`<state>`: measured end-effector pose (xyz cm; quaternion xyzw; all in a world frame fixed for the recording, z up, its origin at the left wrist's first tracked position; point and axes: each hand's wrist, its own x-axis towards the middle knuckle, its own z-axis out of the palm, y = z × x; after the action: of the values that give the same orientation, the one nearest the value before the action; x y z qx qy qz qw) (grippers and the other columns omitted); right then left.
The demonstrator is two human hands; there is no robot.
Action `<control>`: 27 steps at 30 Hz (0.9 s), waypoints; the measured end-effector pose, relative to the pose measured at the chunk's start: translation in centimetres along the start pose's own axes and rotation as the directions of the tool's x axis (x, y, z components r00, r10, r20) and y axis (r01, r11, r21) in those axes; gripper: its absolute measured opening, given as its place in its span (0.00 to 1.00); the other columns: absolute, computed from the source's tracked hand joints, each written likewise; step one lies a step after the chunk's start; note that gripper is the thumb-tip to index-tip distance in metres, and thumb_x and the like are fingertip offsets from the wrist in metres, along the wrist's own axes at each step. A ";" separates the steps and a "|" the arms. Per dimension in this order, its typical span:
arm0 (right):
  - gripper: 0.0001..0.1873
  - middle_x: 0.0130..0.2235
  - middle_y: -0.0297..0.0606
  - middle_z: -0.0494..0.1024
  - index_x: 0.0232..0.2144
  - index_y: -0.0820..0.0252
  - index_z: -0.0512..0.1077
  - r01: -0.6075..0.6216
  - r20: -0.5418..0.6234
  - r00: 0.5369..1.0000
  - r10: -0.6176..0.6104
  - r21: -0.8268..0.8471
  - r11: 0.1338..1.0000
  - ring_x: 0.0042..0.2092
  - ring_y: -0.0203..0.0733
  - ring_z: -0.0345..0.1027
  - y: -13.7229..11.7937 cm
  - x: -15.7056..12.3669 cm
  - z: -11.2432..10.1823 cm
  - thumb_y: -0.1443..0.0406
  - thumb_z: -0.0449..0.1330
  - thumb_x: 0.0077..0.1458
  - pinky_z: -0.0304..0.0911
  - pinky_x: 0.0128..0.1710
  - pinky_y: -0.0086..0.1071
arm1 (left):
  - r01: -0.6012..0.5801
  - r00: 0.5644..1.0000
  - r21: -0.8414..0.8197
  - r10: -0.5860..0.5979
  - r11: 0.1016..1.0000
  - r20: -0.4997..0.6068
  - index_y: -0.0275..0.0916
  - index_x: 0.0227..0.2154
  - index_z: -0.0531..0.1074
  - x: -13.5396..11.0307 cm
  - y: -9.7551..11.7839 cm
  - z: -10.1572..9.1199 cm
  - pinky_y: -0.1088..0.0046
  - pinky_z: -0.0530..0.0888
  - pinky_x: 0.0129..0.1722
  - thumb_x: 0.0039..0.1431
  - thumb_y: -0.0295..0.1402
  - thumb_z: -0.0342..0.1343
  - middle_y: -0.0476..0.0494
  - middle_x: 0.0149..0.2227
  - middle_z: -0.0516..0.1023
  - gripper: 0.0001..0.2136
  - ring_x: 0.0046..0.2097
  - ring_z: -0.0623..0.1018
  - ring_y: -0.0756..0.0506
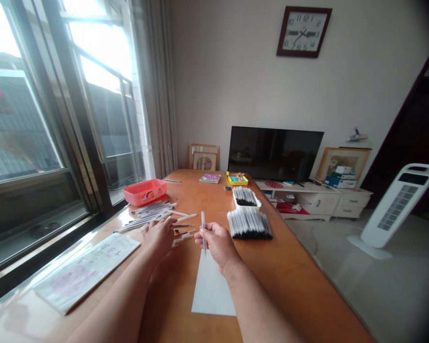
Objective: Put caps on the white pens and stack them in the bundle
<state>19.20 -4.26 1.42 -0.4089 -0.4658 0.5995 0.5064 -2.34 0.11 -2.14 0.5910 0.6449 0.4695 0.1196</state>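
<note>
My right hand (216, 243) pinches a clear pen barrel (203, 224) between thumb and fingers. The barrel stands nearly upright above a white sheet of paper (212, 290). On the left, my left hand (159, 234) reaches low over the table with its fingers stretched out and slightly apart, at the edge of a loose heap of pen parts (150, 209). Dark thin refills (183, 225) and small clear pieces lie just right of its fingertips. Right of my right hand lies a stack of clear pens with black ends (249, 223). Behind it, a white basket (259, 205) holds more such pens.
A red plastic box (145, 193) stands at the table's left edge, with a booklet (89, 271) nearer me. Towards the far end are a magazine (210, 178) and a yellow box (238, 182). A television (275, 155) and white fan (396, 209) stand beyond the table.
</note>
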 end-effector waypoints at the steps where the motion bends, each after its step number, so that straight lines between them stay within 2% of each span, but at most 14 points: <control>1: 0.13 0.34 0.41 0.83 0.37 0.61 0.74 0.003 -0.001 1.000 -0.003 0.001 1.000 0.33 0.39 0.76 0.0 0.0 0.0 0.58 0.65 0.53 0.66 0.35 0.32 | -0.019 1.000 0.037 0.019 0.999 0.008 0.52 0.34 0.82 0.0 -0.1 0.0 0.51 0.49 0.61 0.50 0.29 0.63 0.40 0.38 0.81 0.10 0.56 0.66 0.29; 5: 0.13 0.33 0.40 0.83 0.37 0.61 0.74 -0.001 -0.003 1.000 0.001 0.006 1.000 0.31 0.39 0.76 -0.1 -0.1 0.1 0.58 0.65 0.53 0.65 0.34 0.31 | -0.051 0.996 0.073 0.045 0.996 0.077 0.48 0.24 0.80 0.1 -0.8 0.2 0.51 0.53 0.58 0.49 0.31 0.64 0.37 0.37 0.80 0.04 0.56 0.65 0.27; 9: 0.13 0.32 0.40 0.82 0.37 0.61 0.74 -0.009 -0.008 1.000 0.009 0.013 1.000 0.30 0.38 0.76 -0.3 -0.2 0.1 0.58 0.66 0.53 0.66 0.34 0.31 | -0.004 0.997 0.058 0.000 0.998 0.078 0.44 0.19 0.78 0.1 -0.9 0.2 0.50 0.55 0.57 0.46 0.32 0.66 0.36 0.33 0.78 0.05 0.55 0.65 0.26; 13: 0.14 0.32 0.39 0.82 0.36 0.61 0.75 -0.003 -0.012 1.000 0.003 0.020 1.000 0.31 0.38 0.74 -0.3 -0.2 0.0 0.57 0.66 0.51 0.65 0.35 0.32 | 0.032 0.999 0.079 -0.035 0.996 0.041 0.44 0.18 0.75 0.3 -0.5 -0.1 0.52 0.57 0.56 0.45 0.32 0.66 0.38 0.30 0.77 0.07 0.53 0.67 0.28; 17: 0.14 0.30 0.35 0.79 0.33 0.61 0.78 0.043 -0.076 0.996 -0.043 -0.001 0.999 0.32 0.36 0.69 -0.2 0.1 -0.5 0.56 0.67 0.49 0.60 0.32 0.29 | -0.008 1.000 0.128 0.004 0.992 0.029 0.45 0.23 0.75 0.5 0.2 -0.2 0.62 0.64 0.47 0.51 0.33 0.62 0.41 0.31 0.77 0.04 0.44 0.73 0.35; 18: 0.14 0.29 0.34 0.78 0.32 0.61 0.78 0.053 -0.102 0.993 -0.052 0.002 0.999 0.31 0.36 0.67 -0.2 0.3 -0.7 0.56 0.68 0.48 0.59 0.31 0.28 | -0.011 0.999 0.096 0.008 0.995 0.031 0.45 0.24 0.76 0.5 0.4 -0.2 0.64 0.64 0.43 0.52 0.33 0.62 0.43 0.30 0.77 0.03 0.41 0.73 0.37; 20: 0.14 0.27 0.32 0.75 0.32 0.60 0.79 0.064 -0.147 0.987 -0.058 0.035 0.997 0.29 0.34 0.63 -0.2 0.6 -1.0 0.56 0.69 0.46 0.57 0.28 0.28 | 0.028 0.999 -0.068 -0.025 0.997 0.042 0.44 0.26 0.76 0.3 1.1 -0.1 0.68 0.65 0.38 0.52 0.34 0.63 0.46 0.28 0.76 0.03 0.35 0.73 0.41; 22: 0.15 0.24 0.30 0.72 0.32 0.60 0.78 0.077 -0.167 0.984 -0.062 0.084 0.993 0.27 0.33 0.61 -0.1 1.0 -1.3 0.56 0.69 0.46 0.54 0.25 0.27 | 0.115 0.991 -0.323 -0.086 0.939 0.103 0.42 0.28 0.76 -0.1 2.0 -0.1 0.71 0.66 0.35 0.53 0.36 0.65 0.47 0.28 0.76 0.05 0.33 0.73 0.45; 24: 0.15 0.24 0.30 0.71 0.31 0.60 0.75 0.093 -0.178 0.981 -0.073 0.110 0.990 0.26 0.33 0.62 -0.1 1.1 -1.4 0.55 0.69 0.47 0.54 0.23 0.27 | 0.233 0.964 -0.543 -0.117 0.806 0.240 0.41 0.30 0.76 -0.7 2.9 0.0 0.73 0.67 0.34 0.51 0.36 0.67 0.46 0.31 0.79 0.07 0.33 0.74 0.47; 27: 0.15 0.28 0.34 0.75 0.33 0.60 0.72 0.132 -0.195 0.975 -0.107 0.120 0.984 0.29 0.36 0.69 -0.5 0.9 -1.3 0.57 0.68 0.48 0.62 0.25 0.27 | 0.399 0.903 -0.703 -0.118 0.589 0.414 0.40 0.34 0.78 -1.4 3.9 0.1 0.75 0.68 0.33 0.49 0.33 0.69 0.44 0.35 0.80 0.09 0.36 0.77 0.47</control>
<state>20.38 -3.12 1.55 -0.4006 -0.3991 0.5561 0.6091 0.61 -1.62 0.14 0.4483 0.4316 0.5733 0.5330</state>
